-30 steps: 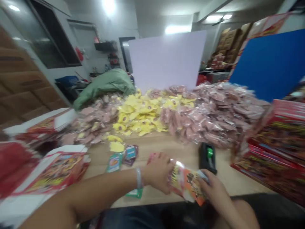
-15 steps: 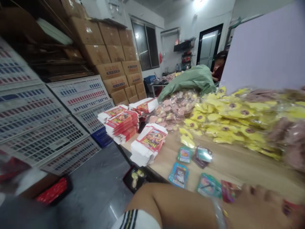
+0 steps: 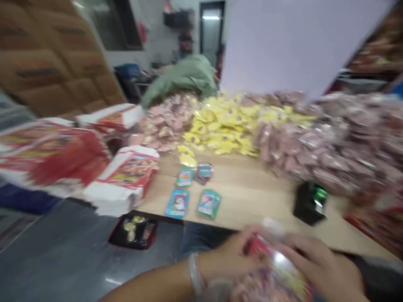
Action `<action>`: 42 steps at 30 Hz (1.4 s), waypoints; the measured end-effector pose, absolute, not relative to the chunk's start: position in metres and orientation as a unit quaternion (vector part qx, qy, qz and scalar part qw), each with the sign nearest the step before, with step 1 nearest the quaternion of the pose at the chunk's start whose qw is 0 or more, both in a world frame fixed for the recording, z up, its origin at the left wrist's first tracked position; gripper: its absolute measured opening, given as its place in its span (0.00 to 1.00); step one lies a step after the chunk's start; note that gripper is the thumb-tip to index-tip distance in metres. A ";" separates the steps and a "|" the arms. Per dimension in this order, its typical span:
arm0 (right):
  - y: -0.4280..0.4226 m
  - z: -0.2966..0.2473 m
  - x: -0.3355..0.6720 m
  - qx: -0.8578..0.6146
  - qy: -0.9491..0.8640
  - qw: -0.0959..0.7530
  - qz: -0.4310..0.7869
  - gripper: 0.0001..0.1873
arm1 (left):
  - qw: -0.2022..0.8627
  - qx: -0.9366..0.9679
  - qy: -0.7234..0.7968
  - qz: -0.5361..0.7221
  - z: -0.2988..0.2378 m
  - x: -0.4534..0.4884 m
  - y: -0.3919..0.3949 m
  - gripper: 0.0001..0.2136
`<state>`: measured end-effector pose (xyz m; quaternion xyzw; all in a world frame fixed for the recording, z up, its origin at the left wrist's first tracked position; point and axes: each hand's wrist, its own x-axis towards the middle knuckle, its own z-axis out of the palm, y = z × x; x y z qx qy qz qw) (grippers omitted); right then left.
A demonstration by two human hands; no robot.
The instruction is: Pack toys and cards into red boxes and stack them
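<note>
"Shiny printed packet [image 3: 273, 268], where is it?"

"Bottom centre, just in front of the tabletop [image 3: 245, 197] edge, long axis slanting down to the right; blur hides its ends."

"Hands?"

"Left hand [image 3: 229, 256], bangled, half-closed on its left side; right hand [image 3: 317, 264], gripping its right side, nearest a black device [image 3: 310, 203]."

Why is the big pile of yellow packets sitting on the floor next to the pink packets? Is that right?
No, that part is wrong: the yellow packets are piled on the wooden table, as the head view shows. They are next to the pink packets, just as you said.
</note>
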<state>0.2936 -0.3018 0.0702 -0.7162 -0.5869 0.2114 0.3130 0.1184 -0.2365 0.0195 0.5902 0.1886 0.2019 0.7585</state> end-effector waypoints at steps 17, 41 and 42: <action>-0.330 0.051 0.299 -0.564 -0.338 0.456 0.600 0.20 | 0.631 0.677 0.347 0.149 -0.011 0.141 -0.245 0.25; -0.345 0.058 0.321 -0.798 -0.279 0.508 0.167 0.22 | 0.486 0.867 0.058 0.088 0.081 0.138 -0.178 0.21; -0.336 0.050 0.344 -0.813 -0.186 0.530 0.153 0.23 | 0.421 0.894 0.062 0.137 0.083 0.151 -0.170 0.19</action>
